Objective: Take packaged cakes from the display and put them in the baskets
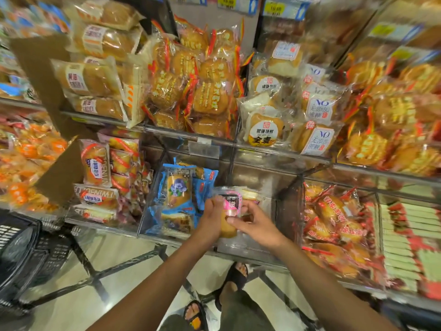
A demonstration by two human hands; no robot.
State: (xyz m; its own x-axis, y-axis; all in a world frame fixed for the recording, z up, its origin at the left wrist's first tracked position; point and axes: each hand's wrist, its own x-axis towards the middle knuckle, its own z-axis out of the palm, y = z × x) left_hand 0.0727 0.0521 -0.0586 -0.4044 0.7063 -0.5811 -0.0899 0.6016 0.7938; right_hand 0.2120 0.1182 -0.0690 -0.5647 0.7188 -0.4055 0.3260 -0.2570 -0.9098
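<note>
While between left hand (211, 218) and right hand (257, 223), crinkly pink-labelled cake packet (230, 202).

A large sheet of plain brown cardboard (40, 68) stands tilted at upper left, with a second brown cardboard flap (59, 173) angled just below it. Yellow paper price tags (228, 2) with dark printed figures, too blurred to read in full, run along the top edge beside blue-and-white arrow labels (253, 4). Below, glossy cream floor tiles (95, 295) carry dark reflected lines. At bottom centre a person stands on the tiles in black open-toed sandals, the forward sandal (235, 278) set ahead of the rear sandal (195, 316). An olive-green trouser leg (241, 314) hangs between them.
</note>
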